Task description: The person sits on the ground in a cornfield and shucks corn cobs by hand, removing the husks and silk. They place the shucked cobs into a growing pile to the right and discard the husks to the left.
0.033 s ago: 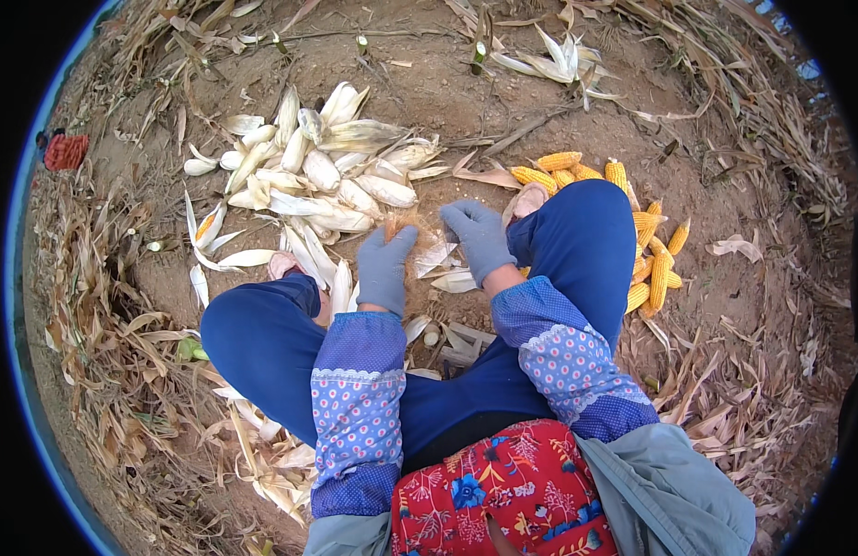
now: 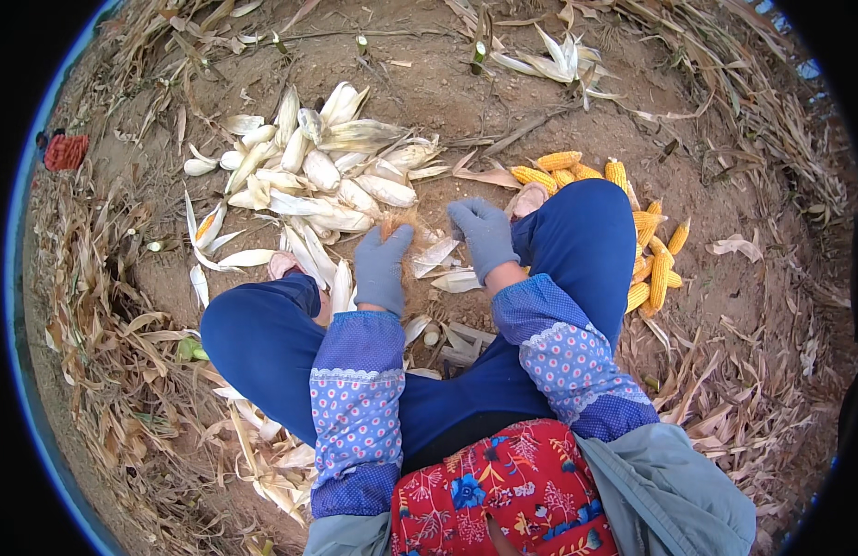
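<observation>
My left hand [image 2: 383,269], in a grey knit glove, is closed at a tuft of brown corn silk [image 2: 407,222] that sticks out past its thumb and fingers. My right hand [image 2: 484,241], in a matching glove, has its fingers curled in, a little to the right. What it holds, if anything, is hidden. Between the hands lies a pale dry husk [image 2: 434,257]. Ahead and to the left is a pile of corn ears in their husks [image 2: 322,171]. Bare yellow corn cobs [image 2: 659,269] lie beyond and beside my right knee.
One partly opened ear [image 2: 207,227] lies left of the pile, its yellow kernels showing. Empty husks [image 2: 566,60] lie at the far side, near cut stalk stubs [image 2: 479,57]. Dry stalks and leaves [image 2: 95,343] cover the soil along the left. A red object [image 2: 65,152] is at the far left.
My right hand has shifted slightly right, and my left hand slightly left, so the gap between them is a bit wider. The piles have not moved.
</observation>
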The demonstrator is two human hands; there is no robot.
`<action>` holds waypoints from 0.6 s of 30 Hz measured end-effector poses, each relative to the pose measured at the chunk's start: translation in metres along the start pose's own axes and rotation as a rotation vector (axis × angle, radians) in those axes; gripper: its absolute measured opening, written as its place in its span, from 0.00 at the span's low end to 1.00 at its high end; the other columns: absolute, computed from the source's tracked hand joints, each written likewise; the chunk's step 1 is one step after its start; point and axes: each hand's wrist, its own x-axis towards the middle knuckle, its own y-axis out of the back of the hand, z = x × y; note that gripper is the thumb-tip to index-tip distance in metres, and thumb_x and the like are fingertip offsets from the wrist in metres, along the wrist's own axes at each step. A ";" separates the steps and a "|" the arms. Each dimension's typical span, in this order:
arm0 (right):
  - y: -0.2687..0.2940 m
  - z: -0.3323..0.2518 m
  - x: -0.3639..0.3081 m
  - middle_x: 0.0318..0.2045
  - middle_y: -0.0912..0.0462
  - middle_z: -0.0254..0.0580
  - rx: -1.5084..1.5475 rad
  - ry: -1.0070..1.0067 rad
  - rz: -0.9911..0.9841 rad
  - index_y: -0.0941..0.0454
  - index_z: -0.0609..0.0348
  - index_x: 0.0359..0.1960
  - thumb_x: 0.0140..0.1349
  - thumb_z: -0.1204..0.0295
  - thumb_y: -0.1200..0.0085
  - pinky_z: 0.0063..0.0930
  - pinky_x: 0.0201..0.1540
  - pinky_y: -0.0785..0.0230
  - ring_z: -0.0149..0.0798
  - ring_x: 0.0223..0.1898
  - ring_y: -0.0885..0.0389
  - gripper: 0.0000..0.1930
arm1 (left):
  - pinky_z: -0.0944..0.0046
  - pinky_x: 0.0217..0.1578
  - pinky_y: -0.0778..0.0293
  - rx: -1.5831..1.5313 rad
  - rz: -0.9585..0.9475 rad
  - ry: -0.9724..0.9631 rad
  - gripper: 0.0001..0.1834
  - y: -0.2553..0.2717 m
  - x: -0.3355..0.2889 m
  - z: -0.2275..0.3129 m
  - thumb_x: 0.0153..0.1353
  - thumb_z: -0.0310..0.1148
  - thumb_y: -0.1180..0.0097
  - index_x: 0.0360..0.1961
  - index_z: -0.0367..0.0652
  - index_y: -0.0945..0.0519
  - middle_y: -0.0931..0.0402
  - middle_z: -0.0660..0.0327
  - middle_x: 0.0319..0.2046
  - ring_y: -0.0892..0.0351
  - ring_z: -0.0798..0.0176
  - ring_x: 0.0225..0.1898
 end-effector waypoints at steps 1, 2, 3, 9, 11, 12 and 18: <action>0.003 0.002 0.002 0.19 0.24 0.34 -0.008 -0.009 0.053 0.22 0.62 0.27 0.55 0.67 0.45 0.22 0.25 0.35 0.27 0.20 0.28 0.10 | 0.72 0.33 0.28 -0.049 0.017 -0.005 0.14 0.002 0.001 -0.001 0.55 0.28 0.44 0.42 0.33 0.24 0.23 0.61 0.33 0.23 0.68 0.32; 0.005 0.005 0.003 0.19 0.24 0.35 -0.049 -0.022 0.025 0.22 0.62 0.26 0.55 0.67 0.45 0.22 0.25 0.35 0.28 0.20 0.28 0.10 | 0.72 0.32 0.28 -0.075 0.040 -0.017 0.14 0.004 0.001 -0.002 0.55 0.28 0.45 0.42 0.34 0.24 0.23 0.61 0.33 0.23 0.68 0.32; 0.006 0.005 0.004 0.19 0.24 0.36 -0.091 -0.032 -0.002 0.22 0.62 0.25 0.55 0.66 0.45 0.23 0.26 0.34 0.29 0.19 0.27 0.10 | 0.72 0.32 0.28 -0.103 0.061 -0.031 0.14 0.004 0.002 -0.003 0.55 0.28 0.45 0.42 0.34 0.25 0.23 0.61 0.33 0.23 0.68 0.32; 0.002 0.004 -0.003 0.20 0.23 0.39 -0.748 0.037 -0.285 0.20 0.56 0.28 0.53 0.64 0.45 0.27 0.30 0.32 0.35 0.23 0.25 0.09 | 0.71 0.32 0.26 -0.240 0.044 0.014 0.13 0.005 0.003 -0.001 0.57 0.29 0.46 0.42 0.35 0.25 0.23 0.61 0.34 0.23 0.67 0.32; 0.002 0.014 -0.001 0.26 0.22 0.38 -0.723 0.127 -0.315 0.21 0.56 0.34 0.54 0.62 0.45 0.26 0.32 0.32 0.34 0.26 0.24 0.12 | 0.71 0.32 0.26 -0.257 0.019 0.028 0.12 0.004 0.003 0.000 0.57 0.29 0.46 0.42 0.36 0.25 0.23 0.60 0.34 0.22 0.67 0.32; 0.001 0.017 -0.001 0.30 0.21 0.36 -0.595 0.160 -0.320 0.22 0.57 0.38 0.55 0.61 0.46 0.26 0.33 0.31 0.33 0.28 0.24 0.15 | 0.71 0.32 0.26 -0.263 0.015 0.031 0.12 0.003 0.001 0.002 0.57 0.29 0.46 0.42 0.36 0.25 0.23 0.60 0.34 0.22 0.67 0.32; -0.006 -0.014 -0.012 0.39 0.23 0.34 0.084 -0.240 -0.317 0.25 0.57 0.46 0.59 0.60 0.48 0.24 0.40 0.32 0.31 0.39 0.25 0.18 | 0.73 0.36 0.30 -0.182 -0.024 0.044 0.15 0.003 0.002 -0.003 0.53 0.27 0.42 0.42 0.32 0.24 0.24 0.61 0.33 0.25 0.69 0.33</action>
